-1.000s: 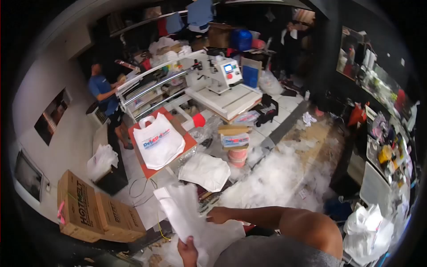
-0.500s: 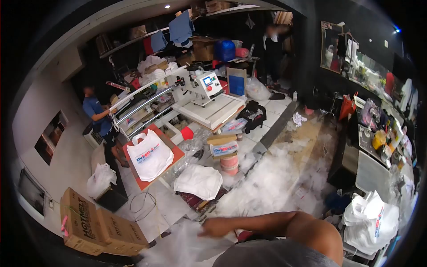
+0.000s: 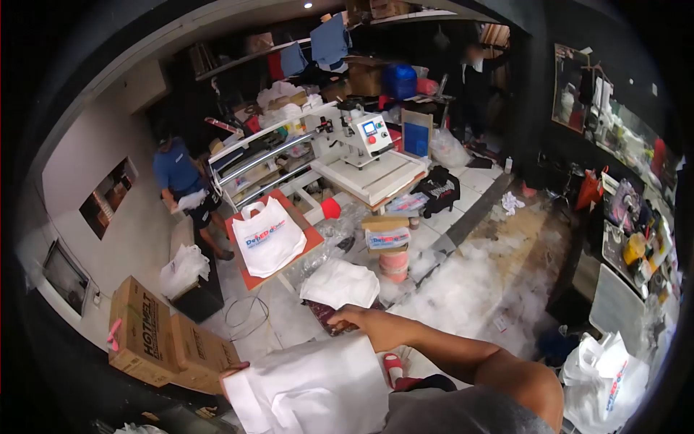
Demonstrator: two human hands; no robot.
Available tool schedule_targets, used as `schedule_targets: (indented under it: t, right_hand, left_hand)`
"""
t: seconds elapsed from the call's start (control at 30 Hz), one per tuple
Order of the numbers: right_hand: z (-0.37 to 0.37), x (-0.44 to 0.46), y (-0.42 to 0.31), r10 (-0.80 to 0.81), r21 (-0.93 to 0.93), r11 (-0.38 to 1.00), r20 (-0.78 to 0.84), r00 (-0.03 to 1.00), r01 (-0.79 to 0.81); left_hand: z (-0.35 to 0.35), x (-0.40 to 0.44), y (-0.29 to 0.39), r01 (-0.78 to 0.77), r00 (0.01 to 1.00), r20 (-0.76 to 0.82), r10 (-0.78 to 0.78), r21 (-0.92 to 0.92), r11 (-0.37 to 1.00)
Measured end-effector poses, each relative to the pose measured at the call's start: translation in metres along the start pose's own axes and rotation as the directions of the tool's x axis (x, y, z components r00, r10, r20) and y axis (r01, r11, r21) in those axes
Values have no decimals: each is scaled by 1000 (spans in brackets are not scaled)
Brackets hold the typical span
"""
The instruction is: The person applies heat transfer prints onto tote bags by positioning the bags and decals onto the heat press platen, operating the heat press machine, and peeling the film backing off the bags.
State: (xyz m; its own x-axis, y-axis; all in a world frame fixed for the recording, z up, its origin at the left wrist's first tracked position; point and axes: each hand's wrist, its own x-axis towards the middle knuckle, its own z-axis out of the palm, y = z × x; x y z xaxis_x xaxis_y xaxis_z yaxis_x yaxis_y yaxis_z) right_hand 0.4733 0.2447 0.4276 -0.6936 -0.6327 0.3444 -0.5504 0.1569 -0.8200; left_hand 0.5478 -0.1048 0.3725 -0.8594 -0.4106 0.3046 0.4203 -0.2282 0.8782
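A plain white fabric bag (image 3: 311, 390) is spread out low in front of me, with no print or handles showing. My left hand (image 3: 233, 372) grips its left edge, fingers partly hidden behind the fabric. At its upper right corner, my right hand (image 3: 365, 327) has bent fingers closed on the edge. Just beyond that hand lies a stack of white bags (image 3: 340, 283) on a dark red base. Farther off, a white bag with red and blue print (image 3: 267, 239) rests flat on a red-orange board (image 3: 307, 249).
A heat press machine (image 3: 369, 163) stands ahead. Cardboard boxes (image 3: 137, 333) are at the left, and printed white bags (image 3: 603, 380) are piled at the right. White fluffy material (image 3: 470, 289) covers part of the floor. A person in blue (image 3: 178, 170) stands left; another is at the back.
The white fabric, blurred low down before, is now raised and spread between both hands. My left hand has come into view. The camera view has shifted, and the person in blue now holds something white.
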Motion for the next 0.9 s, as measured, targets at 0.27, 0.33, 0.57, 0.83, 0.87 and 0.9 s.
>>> schedule_targets:
  t: [0.27,0.33,0.57,0.83,0.87,0.9]
  right_hand:
    - [-10,-7,-22,-294,245,919,-91,951,308]
    - [-9,-8,-6,-153,331,925,-126,980,187]
    - [-12,-2,14,185,682,729,-118,976,-55]
    - [-6,2,-4,69,551,827,-287,955,106]
    - [-12,1,-15,-88,427,881,-278,957,205]
    - [-16,1,-19,-238,299,904,-246,940,307]
  left_hand:
    - [-16,-10,-16,-1,997,-83,3,29,1000]
    - [42,-17,28,-36,992,-117,44,72,997]
    - [77,-41,85,-298,948,273,163,585,754]
    - [-50,37,32,-297,386,919,80,42,954]
    - [-47,29,34,-167,493,870,32,58,984]
    - [-38,18,39,37,665,744,-62,50,998]
